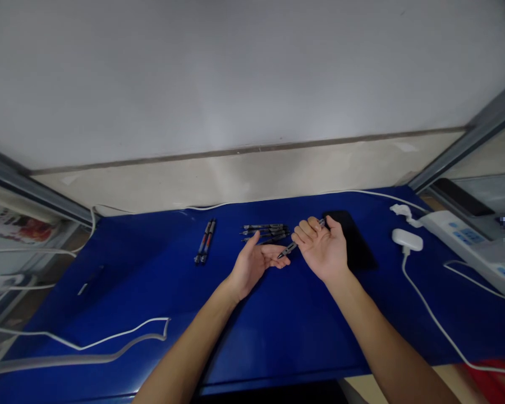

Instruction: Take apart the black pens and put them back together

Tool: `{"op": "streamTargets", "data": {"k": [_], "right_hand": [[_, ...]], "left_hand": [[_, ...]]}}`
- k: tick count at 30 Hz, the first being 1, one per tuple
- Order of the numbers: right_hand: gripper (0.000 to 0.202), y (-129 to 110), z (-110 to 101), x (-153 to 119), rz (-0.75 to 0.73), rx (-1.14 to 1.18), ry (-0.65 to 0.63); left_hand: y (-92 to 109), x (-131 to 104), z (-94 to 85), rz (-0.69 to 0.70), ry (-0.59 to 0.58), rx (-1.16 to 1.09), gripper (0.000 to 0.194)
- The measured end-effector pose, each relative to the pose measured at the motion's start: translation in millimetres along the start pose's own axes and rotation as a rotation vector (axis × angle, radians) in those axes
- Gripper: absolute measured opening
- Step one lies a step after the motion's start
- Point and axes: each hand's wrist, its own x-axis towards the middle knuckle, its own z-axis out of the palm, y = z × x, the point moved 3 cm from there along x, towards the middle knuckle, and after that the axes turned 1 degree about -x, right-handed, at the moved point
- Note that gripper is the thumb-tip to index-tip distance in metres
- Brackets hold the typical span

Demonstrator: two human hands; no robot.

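My right hand (322, 247) is closed around a dark pen (288, 250), whose tip points down and left. Just under that tip, my left hand (258, 258) is palm up with its fingers apart and thumb raised; it grips nothing. Behind the left hand lies a group of several dark pens (265, 229), side by side and partly covered by its fingers. Farther left, two pens with red and dark markings (205, 241) rest next to each other. The right hand partly hides a black flat device (357, 241) beside it.
The blue tabletop (151, 292) meets a pale wall. At right are a white power strip (467, 235), a white charger (407, 240) and its cable. White cables (126, 336) cross the left front. A small dark object (90, 280) lies at left.
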Motion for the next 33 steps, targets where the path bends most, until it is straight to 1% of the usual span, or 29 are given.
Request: {"op": "streamTargets", "data": {"k": [7, 22, 33], "right_hand": [[0.036, -1.8, -1.0, 1.3, -0.015, -0.017, 0.013], [0.034, -0.8, 0.0, 0.0, -0.014, -0.026, -0.015], [0.037, -1.4, 1.0, -0.6, -0.004, -0.032, 0.014]], "left_hand": [[-0.7, 0.3, -0.9, -0.002, 0.000, 0.001, 0.071], [-0.4, 0.5, 0.0, 0.001, 0.008, -0.016, 0.070], [1.4, -1.0, 2.9, 0.000, 0.005, 0.014, 0.071]]}}
